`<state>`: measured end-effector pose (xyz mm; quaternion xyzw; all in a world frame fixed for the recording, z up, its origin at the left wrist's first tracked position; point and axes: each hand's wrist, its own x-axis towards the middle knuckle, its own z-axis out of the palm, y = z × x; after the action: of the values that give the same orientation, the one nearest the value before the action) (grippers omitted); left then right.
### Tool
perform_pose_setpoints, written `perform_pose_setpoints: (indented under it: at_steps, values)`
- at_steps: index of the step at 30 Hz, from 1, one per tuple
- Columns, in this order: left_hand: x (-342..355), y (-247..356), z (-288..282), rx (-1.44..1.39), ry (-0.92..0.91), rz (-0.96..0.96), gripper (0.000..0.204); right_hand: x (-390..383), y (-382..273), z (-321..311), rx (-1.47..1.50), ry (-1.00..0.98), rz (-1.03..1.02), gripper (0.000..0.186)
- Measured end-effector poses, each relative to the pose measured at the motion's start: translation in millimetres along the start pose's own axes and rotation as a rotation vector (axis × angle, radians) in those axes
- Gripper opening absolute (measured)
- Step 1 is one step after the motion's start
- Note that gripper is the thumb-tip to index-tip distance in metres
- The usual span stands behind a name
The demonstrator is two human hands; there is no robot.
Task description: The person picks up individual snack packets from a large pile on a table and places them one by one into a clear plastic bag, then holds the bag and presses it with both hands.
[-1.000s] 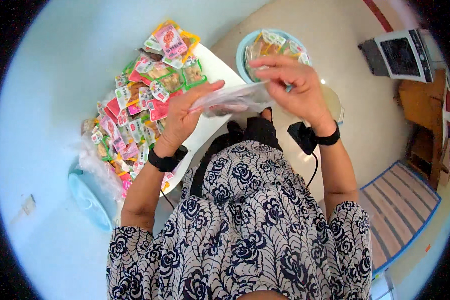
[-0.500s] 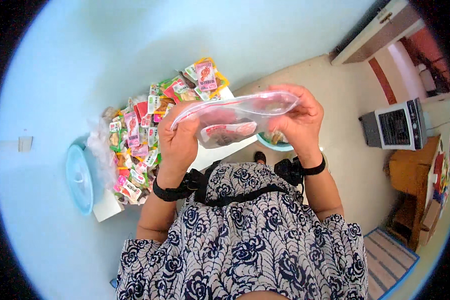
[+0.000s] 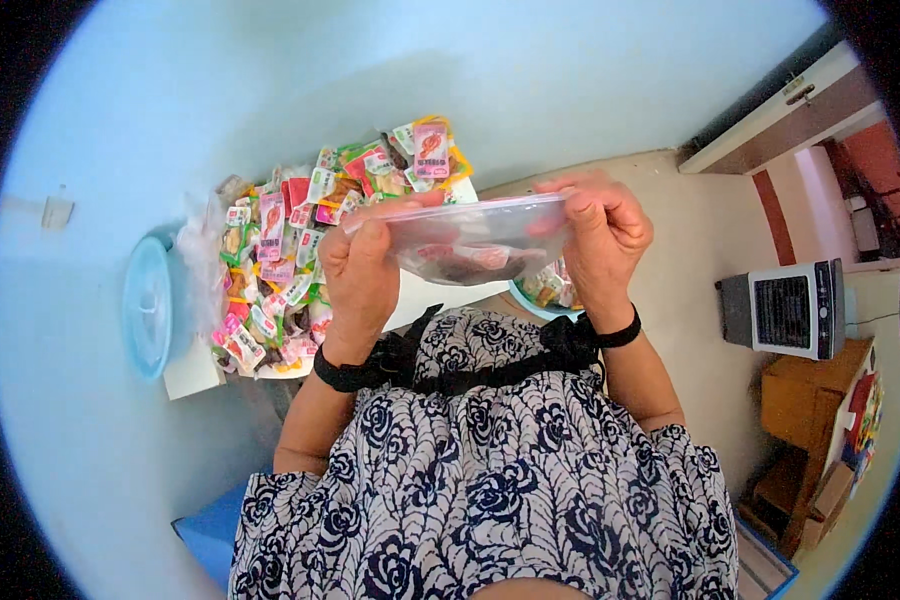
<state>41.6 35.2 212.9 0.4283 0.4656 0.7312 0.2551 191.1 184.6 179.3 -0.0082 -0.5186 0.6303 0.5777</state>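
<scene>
A clear zip-top plastic bag (image 3: 445,232) hangs stretched between my two hands, its top edge drawn straight and its two lips lying together. Inside it are small packets with pink, white and dark colours, blurred by the plastic. My left hand (image 3: 362,265) pinches the bag's left top corner between thumb and fingers. At the right top corner, my right hand (image 3: 602,230) grips it the same way. Behind the bag, many colourful snack packets (image 3: 270,240) lie heaped on a white table (image 3: 195,374).
A light blue basin (image 3: 148,310) leans by the wall at the left, beside crumpled clear plastic (image 3: 202,265). Another blue basin (image 3: 522,297) with packets stands below the bag. At the right are an air cooler (image 3: 785,310), a wooden desk (image 3: 800,395) and a door (image 3: 770,130).
The bag's mouth, gaping half a second ago, is now drawn flat and straight. My hands have turned slightly, and the view has shifted a little.
</scene>
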Motion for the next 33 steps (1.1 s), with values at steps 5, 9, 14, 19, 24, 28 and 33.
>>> perform_pose_setpoints:
  at_steps: [5,9,14,19,24,28,33]
  values:
    - [5.8,11.1,-1.3,-0.176,-0.066,-0.168,0.026,-1.5,-3.4,6.5,0.026,0.126,0.137,0.016]
    - [7.5,12.6,-11.6,-0.058,-0.037,-0.217,0.024,-9.4,-5.7,14.8,-0.058,0.115,0.094,0.017]
    - [12.7,14.1,-18.0,0.068,-0.043,-0.171,0.03,-11.8,-6.0,22.6,-0.228,0.046,0.052,0.018]
    - [21.0,30.7,-3.4,0.85,-0.258,0.185,0.033,-16.8,-5.2,21.2,-0.417,-0.065,0.066,0.019]
    - [30.5,20.9,35.7,1.181,-0.438,0.247,0.03,-17.5,1.8,18.4,-0.534,-0.115,0.001,0.02]
    - [32.3,23.6,17.7,1.15,-0.505,-0.014,0.017,-15.9,0.5,14.1,-0.547,-0.113,0.028,0.021]
    - [23.3,19.5,-21.1,1.145,-0.524,-0.212,0.015,-30.6,28.7,-1.9,-0.496,-0.127,0.18,0.019]
